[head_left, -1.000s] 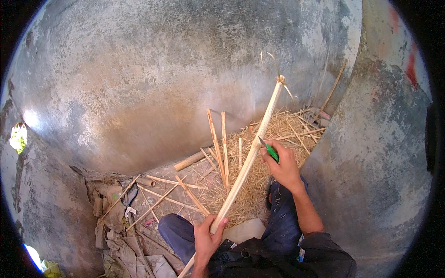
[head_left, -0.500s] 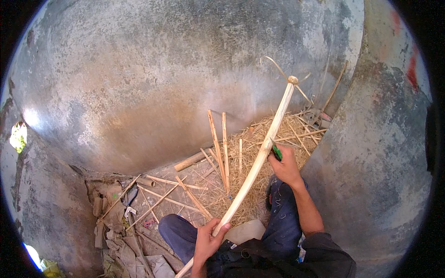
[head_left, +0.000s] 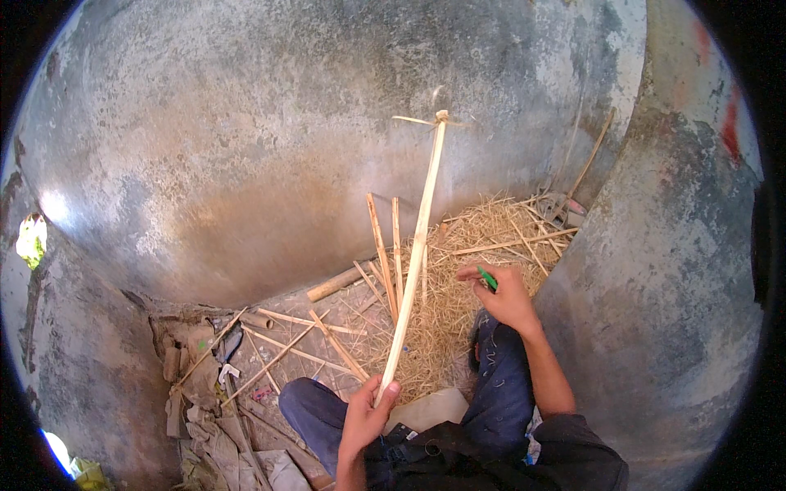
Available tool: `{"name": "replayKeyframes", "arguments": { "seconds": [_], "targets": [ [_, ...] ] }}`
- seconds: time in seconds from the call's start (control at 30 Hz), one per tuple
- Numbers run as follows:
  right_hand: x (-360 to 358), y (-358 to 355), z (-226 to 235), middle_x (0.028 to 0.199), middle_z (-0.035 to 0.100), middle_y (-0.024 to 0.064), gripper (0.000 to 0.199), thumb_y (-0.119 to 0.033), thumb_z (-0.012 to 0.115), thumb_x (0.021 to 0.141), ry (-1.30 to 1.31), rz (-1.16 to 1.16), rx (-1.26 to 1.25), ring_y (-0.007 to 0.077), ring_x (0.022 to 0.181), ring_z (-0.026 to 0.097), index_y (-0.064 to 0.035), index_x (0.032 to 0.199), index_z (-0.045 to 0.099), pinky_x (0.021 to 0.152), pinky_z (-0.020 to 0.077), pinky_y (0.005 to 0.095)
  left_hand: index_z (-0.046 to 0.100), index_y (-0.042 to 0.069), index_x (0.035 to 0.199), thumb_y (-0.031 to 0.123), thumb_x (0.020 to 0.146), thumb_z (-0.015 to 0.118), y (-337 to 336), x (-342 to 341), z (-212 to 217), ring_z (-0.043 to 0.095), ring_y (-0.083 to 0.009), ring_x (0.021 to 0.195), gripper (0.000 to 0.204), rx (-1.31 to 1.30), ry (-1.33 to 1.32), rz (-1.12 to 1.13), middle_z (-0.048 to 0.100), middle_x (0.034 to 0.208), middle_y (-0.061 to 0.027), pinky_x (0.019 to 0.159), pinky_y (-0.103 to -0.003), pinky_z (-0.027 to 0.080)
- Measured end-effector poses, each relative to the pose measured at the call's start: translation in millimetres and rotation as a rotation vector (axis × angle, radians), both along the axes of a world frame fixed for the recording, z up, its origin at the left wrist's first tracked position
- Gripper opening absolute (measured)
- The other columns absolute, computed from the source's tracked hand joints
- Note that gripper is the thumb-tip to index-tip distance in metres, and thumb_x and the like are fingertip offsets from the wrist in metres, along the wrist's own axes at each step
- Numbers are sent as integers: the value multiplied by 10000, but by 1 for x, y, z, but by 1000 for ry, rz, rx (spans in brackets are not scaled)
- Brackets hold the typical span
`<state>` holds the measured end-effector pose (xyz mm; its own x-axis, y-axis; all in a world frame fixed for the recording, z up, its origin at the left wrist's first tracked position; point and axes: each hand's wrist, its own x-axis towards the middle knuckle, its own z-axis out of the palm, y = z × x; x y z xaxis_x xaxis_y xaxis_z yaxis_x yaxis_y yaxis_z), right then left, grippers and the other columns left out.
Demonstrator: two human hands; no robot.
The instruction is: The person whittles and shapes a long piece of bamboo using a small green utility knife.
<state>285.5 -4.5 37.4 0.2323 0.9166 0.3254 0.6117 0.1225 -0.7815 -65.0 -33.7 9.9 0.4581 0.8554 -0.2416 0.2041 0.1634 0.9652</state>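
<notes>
My left hand (head_left: 364, 416) is closed around the lower part of a long, pale bamboo strip (head_left: 420, 229), which rises upward and away toward the wall. Thin curled slivers hang from the strip's knobby far end. To the right of the strip and apart from it, my right hand (head_left: 509, 303) grips a green-handled knife (head_left: 488, 279), with some fingers stretched out to the left. The knife's blade is hard to make out.
Beneath my hands spreads a heap of bamboo shavings (head_left: 450, 335). Two upright strips (head_left: 381, 254) lean near the curved grey wall (head_left: 270, 139), beside a round bamboo piece (head_left: 334, 285). More strips (head_left: 282, 360) and rags (head_left: 217, 442) lie on the left.
The bamboo strip's far end has swung left, and the strip now stands steeper. My right hand with the knife has come off the strip; its fingers have loosened.
</notes>
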Motion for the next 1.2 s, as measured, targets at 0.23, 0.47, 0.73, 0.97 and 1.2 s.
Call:
{"name": "replayKeyframes", "arguments": {
  "seconds": [0.23, 0.47, 0.73, 0.97, 1.2],
  "targets": [
    [-29, -1, -3, 1080, 805, 96, 375, -207, 745, 1001, 301, 97, 14, 172, 1020, 728, -61, 1344, 708, 922, 552, 362, 671, 20, 1186, 359, 1165, 478, 11, 11, 20, 404, -44, 561, 390, 0, -118, -89, 465, 673, 63, 512, -242, 307],
    [-69, -3, 5, 1091, 804, 93, 504, -217, 734, 1032, 587, 276, -26, 120, 1020, 708, 25, 1448, 584, 983, 532, 322, 702, 21, 1213, 326, 1146, 543, 8, 27, 20, 468, -58, 636, 351, 167, -10, -118, 522, 710, 42, 593, -252, 385],
    [-69, -6, 23, 1110, 800, 156, 553, -159, 709, 1024, 717, 330, -20, 172, 1097, 720, 10, 1517, 523, 1024, 514, 337, 732, 37, 1252, 262, 1101, 649, 5, 26, 21, 516, -47, 698, 283, 141, -9, -84, 596, 775, 38, 628, -238, 419],
    [-59, -14, 11, 1042, 769, 154, 408, -233, 654, 1065, 342, 217, 185, 210, 976, 732, 17, 1378, 574, 906, 551, 351, 748, -8, 1239, 248, 1075, 703, 1, 27, 26, 547, -54, 740, 307, 172, -2, 0, 647, 802, 29, 651, -253, 464],
    [-64, -37, 6, 905, 715, 179, 300, -308, 720, 1012, -97, 186, 248, 350, 792, 731, -30, 1121, 702, 692, 558, 404, 745, -18, 1244, 235, 1053, 735, 9, 38, 29, 513, -46, 735, 317, 268, -36, 85, 620, 763, 25, 638, -252, 448]
  ]
}}
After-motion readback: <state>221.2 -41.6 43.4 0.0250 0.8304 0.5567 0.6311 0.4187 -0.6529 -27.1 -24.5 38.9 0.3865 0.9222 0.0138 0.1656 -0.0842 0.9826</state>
